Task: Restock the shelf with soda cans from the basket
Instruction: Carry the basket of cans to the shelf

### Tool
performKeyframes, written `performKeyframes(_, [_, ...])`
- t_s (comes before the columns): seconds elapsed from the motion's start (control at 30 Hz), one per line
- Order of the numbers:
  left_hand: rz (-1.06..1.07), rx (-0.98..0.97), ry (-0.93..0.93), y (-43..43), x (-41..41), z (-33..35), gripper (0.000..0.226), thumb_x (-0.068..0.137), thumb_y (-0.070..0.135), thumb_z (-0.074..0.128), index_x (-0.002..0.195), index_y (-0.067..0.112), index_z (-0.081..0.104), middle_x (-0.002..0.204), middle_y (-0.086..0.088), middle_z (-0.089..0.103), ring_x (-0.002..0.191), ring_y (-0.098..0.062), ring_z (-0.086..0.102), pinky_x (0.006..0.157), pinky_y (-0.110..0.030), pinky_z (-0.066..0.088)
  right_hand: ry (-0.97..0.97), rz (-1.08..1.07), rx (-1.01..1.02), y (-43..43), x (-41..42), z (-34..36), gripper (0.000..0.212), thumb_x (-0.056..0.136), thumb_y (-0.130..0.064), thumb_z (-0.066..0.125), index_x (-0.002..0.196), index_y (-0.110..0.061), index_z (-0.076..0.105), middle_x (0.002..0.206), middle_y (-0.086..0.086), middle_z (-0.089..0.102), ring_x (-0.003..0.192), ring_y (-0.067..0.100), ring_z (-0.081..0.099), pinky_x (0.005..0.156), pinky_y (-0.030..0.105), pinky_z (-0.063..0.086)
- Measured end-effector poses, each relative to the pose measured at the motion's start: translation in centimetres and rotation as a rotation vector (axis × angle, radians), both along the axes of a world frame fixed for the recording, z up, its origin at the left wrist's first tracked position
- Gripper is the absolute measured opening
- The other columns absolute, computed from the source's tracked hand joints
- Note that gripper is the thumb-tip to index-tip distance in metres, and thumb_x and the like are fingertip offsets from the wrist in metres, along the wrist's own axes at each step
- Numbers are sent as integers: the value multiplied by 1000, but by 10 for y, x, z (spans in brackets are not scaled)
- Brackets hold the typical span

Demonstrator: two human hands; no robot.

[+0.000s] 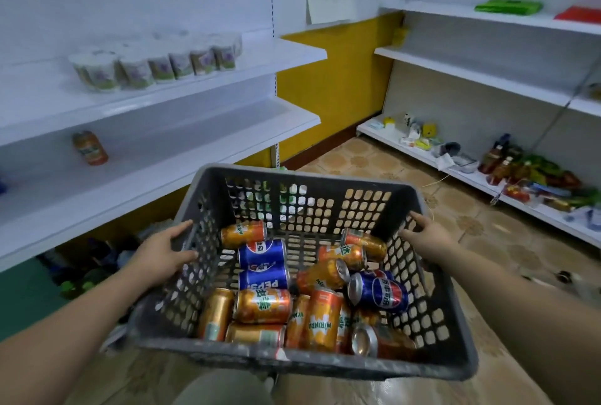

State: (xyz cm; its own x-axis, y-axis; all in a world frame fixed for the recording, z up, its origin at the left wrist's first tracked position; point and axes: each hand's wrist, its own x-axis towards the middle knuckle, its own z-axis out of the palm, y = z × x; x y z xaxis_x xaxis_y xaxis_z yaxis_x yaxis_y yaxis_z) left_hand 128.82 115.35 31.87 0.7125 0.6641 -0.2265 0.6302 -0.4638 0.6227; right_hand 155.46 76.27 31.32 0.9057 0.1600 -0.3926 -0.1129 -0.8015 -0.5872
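Observation:
A grey perforated plastic basket (302, 360) is held up in front of me, above the floor. My left hand (162, 255) grips its left rim with the thumb inside. My right hand (429, 235) grips the right rim. Several soda cans lie loose in the basket: orange cans (325, 317) and blue Pepsi cans (262, 253). One orange can (90, 147) stands alone on the white middle shelf (182, 170) at the left.
White tubs (136, 68) line the upper left shelf. Bottles and dark items sit under the lowest left shelf. At the right, white shelves (471, 73) carry packets and bottles (520, 170). The tiled floor lies between the two shelf units, with a yellow wall behind.

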Motion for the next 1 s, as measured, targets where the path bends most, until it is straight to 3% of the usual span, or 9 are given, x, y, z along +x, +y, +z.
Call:
performKeyframes(0.1, [-14, -3, -4, 7, 38, -2, 75, 77, 20, 78, 140, 39, 43, 125, -9, 58, 95, -23, 63, 87, -44, 54, -13, -34, 7, 0, 29, -2, 64, 93, -37, 59, 149, -40, 26, 111, 12, 62, 74, 22, 68, 59, 34, 58])
performKeyframes(0.23, [-59, -36, -13, 20, 90, -3, 70, 80, 13, 75, 139, 35, 45, 118, -8, 58, 80, -21, 65, 72, -39, 57, -22, -85, -20, 5, 59, -5, 63, 94, -38, 58, 149, -39, 27, 106, 12, 61, 71, 22, 68, 52, 32, 56])
performKeyframes(0.47, [-247, -20, 1, 78, 199, -42, 70, 81, 12, 75, 142, 28, 44, 137, -12, 52, 86, -16, 59, 65, -24, 46, -10, -261, -62, 27, 88, -35, 64, 93, -39, 59, 148, -38, 28, 115, 14, 59, 74, 24, 68, 62, 38, 61])
performKeyframes(0.6, [-369, -65, 15, 119, 264, -83, 72, 80, 14, 76, 141, 31, 44, 130, -8, 55, 83, -20, 64, 71, -33, 54, 3, -401, -85, 56, 96, -61, 63, 94, -39, 58, 149, -37, 27, 112, 11, 59, 75, 22, 68, 63, 38, 61])
performKeyframes(0.73, [-488, -111, 16, 166, 330, -120, 74, 77, 19, 79, 141, 33, 44, 130, -9, 60, 101, -25, 64, 85, -39, 54, -1, -538, -121, 89, 109, -87, 64, 92, -43, 59, 149, -39, 29, 126, 10, 58, 77, 21, 67, 62, 37, 60])
performKeyframes(0.83, [-524, -105, 50, 181, 369, -139, 72, 79, 19, 77, 142, 30, 44, 139, -8, 52, 103, -24, 61, 79, -33, 50, 28, -581, -88, 104, 128, -107, 63, 94, -40, 58, 150, -37, 28, 136, 12, 53, 88, 23, 65, 63, 35, 56])
performKeyframes(1.0, [-501, -111, 107, 184, 438, -169, 74, 76, 22, 80, 140, 38, 44, 134, -6, 55, 106, -24, 60, 90, -39, 51, 59, -585, -45, 106, 190, -148, 62, 96, -36, 56, 150, -36, 26, 131, 12, 57, 76, 17, 64, 55, 29, 52])
